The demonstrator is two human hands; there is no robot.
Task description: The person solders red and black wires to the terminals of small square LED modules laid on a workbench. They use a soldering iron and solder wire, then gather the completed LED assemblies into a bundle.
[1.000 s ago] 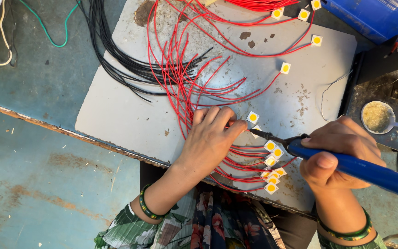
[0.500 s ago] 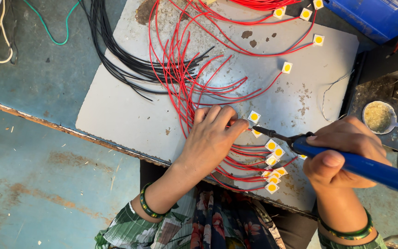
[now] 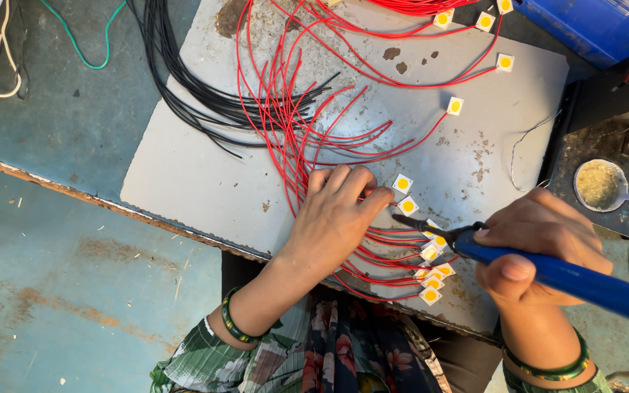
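I see left hand [image 3: 336, 218] flat, fingers spread, pinning red wires [image 3: 293, 124] on grey board [image 3: 183, 175], right hand [image 3: 540, 251] fisted around blue soldering iron [image 3: 569, 280], tip beside yellow chips [image 3: 431, 255], black wires [image 3: 183, 80] behind, flux pot [image 3: 600, 185] right

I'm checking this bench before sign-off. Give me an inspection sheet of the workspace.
Surface: grey metal sheet, stained and pitted, on a worn blue bench.
Job's things: small white squares with yellow centres on red wires; blue-handled soldering iron.
Clutter: small cup of yellowish paste.
Hands: left hand presses the red wires; right hand grips the iron.
Cables: black wires, green wire.
Surroundings: blue box.
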